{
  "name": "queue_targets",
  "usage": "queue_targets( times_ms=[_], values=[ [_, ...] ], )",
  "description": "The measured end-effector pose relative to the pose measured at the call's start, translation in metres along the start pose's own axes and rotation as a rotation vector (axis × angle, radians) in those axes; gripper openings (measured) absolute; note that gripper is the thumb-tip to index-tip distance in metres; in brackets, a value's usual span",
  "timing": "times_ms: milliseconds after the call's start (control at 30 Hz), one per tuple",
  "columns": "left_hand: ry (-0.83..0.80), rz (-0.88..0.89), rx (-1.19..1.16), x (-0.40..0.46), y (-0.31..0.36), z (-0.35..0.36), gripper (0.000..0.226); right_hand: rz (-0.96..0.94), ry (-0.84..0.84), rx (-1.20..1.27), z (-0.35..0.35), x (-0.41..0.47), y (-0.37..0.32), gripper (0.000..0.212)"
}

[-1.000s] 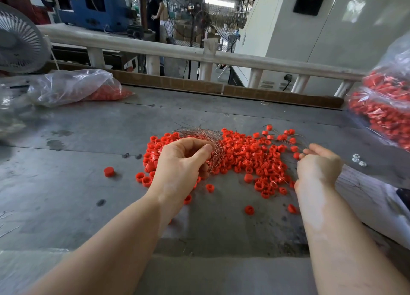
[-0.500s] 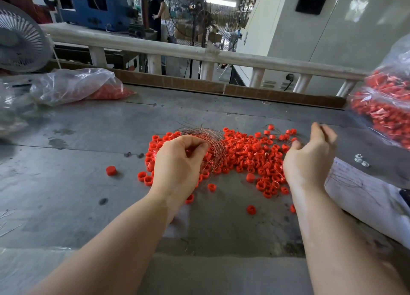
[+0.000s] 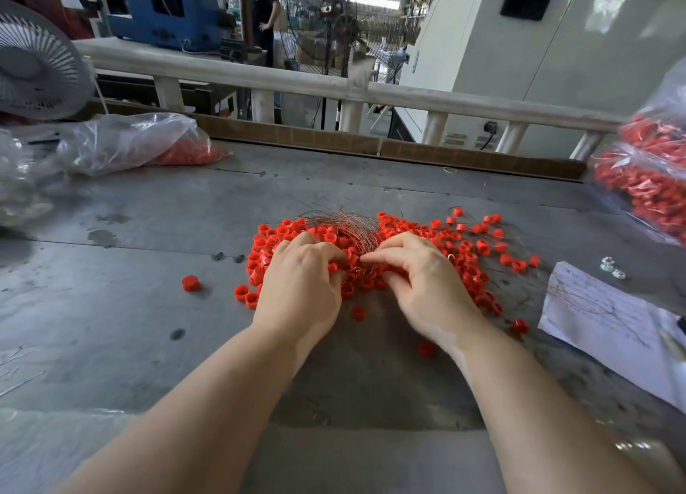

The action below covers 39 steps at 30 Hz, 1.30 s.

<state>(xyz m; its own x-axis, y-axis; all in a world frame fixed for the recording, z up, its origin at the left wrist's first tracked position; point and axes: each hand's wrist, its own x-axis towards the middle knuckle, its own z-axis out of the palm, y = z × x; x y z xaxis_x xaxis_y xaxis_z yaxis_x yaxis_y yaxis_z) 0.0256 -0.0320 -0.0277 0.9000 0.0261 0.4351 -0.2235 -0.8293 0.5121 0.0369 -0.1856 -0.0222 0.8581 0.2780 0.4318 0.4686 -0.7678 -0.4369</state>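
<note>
The grey metal counter [image 3: 122,308] carries a loose pile of red plastic caps [image 3: 467,248], and everything the hands work on lies in or on that pile. The caps look light, hard and smooth. They would likely scatter or roll at a nudge, as the stray cap [image 3: 190,283] left of the pile suggests. Each is probably best taken across its rim between two fingertips.

On the pile's far left part lies a bundle of thin copper-coloured wires [image 3: 345,226], fanned at the far end and gathered at the near end. The wires seem springy, easily bent and prone to tangle. The gathered end is the sensible place to hold the bundle, drawing out one strand at a time.

The left hand [image 3: 300,282] sits on the pile's left side, its grip narrow, the fingers curled down around the bundle's gathered end. The right hand [image 3: 427,282] rests on the pile's middle with bent fingers, its forefinger and thumb nearly together at the same spot. Whether they pinch a single wire or a cap cannot be told.
</note>
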Motion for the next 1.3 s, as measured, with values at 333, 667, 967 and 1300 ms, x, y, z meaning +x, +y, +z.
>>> queue_targets(
  times_ms=[333,667,967,1300],
  values=[
    [-0.034,0.009,-0.013,0.001,0.0,-0.002,0.021,-0.005,-0.059,-0.026,0.001,0.0,-0.002,0.022],
    [-0.083,0.039,-0.007,0.003,0.0,-0.005,0.011,0.018,-0.042,-0.013,0.0,-0.001,-0.003,0.019],
    [-0.211,0.091,-0.048,0.006,-0.002,-0.01,0.03,0.058,-0.017,0.01,0.0,-0.001,-0.002,0.02],
    [-0.158,0.092,-0.032,0.005,-0.001,-0.007,0.012,0.105,0.094,0.038,-0.001,0.0,0.0,0.019]
  ],
)
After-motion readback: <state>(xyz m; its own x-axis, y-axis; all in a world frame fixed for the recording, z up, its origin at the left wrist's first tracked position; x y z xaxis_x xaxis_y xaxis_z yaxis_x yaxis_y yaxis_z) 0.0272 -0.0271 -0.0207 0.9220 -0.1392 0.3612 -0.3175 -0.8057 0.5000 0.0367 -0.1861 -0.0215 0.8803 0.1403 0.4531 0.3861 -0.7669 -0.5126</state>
